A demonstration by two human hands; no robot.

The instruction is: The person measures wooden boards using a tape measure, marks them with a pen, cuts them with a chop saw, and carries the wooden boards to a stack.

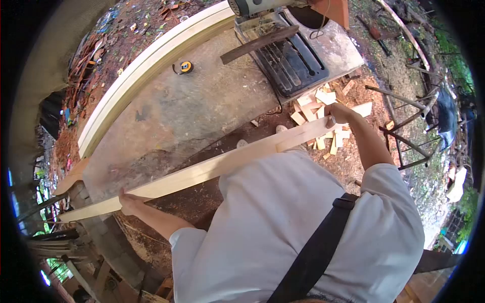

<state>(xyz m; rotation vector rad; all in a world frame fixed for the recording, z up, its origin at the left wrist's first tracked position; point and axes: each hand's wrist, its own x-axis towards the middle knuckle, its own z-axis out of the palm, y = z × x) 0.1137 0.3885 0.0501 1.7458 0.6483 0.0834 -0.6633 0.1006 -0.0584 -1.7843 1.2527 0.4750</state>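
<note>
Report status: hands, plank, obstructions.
Left hand, right hand both gripping pale wooden plank. Plank slanting across body's front. Wood offcuts littering ground beneath its right end.

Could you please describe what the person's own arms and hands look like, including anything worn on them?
Both the left hand and the right hand are without gloves, and the forearms are bare. The pale grey-white shirt has short, plain sleeves. A broad black strap with a dark buckle crosses it.
</note>
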